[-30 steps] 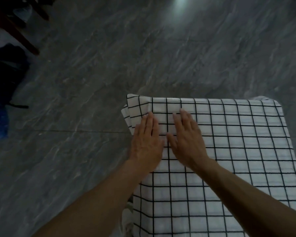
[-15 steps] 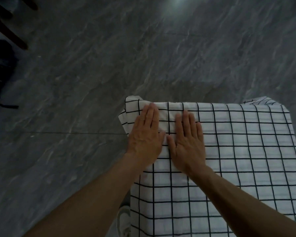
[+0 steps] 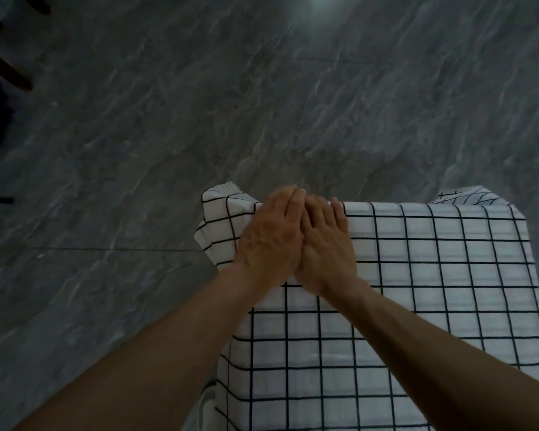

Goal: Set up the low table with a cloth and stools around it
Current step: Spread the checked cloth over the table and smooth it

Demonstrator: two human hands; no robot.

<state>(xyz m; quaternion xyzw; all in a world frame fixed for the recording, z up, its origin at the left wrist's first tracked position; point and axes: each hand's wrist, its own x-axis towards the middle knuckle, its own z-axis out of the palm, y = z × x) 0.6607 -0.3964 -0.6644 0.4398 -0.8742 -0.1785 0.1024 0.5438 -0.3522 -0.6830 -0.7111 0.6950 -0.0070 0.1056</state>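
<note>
Both hands are flat on the cloth (image 3: 417, 290) at the table's far-left corner: your left hand (image 3: 269, 241) lies partly over your right hand (image 3: 327, 247), fingers straight and pressed together, palms down, nothing gripped. You look to be smoothing the fabric toward the far edge, though the left hand is motion-blurred, so I can't tell exactly where its fingertips sit. Cloth step looks nearly done: the white, black-grid cloth covers the whole visible top and drapes over the left side, and the low table itself is hidden underneath. What's left on the cloth: a bunched fold hangs off the far-left corner (image 3: 221, 225) just beside your left hand, and a smaller flap sticks up at the far-right corner (image 3: 461, 195). Both likely need a tug to square up. No stools in view, so that half of the task appears not yet started. Room to move: grey marble floor (image 3: 262, 104) is open ahead and to the left of the table. Dark furniture legs (image 3: 7, 70) sit at the far-left edge, well apart from the table.
</note>
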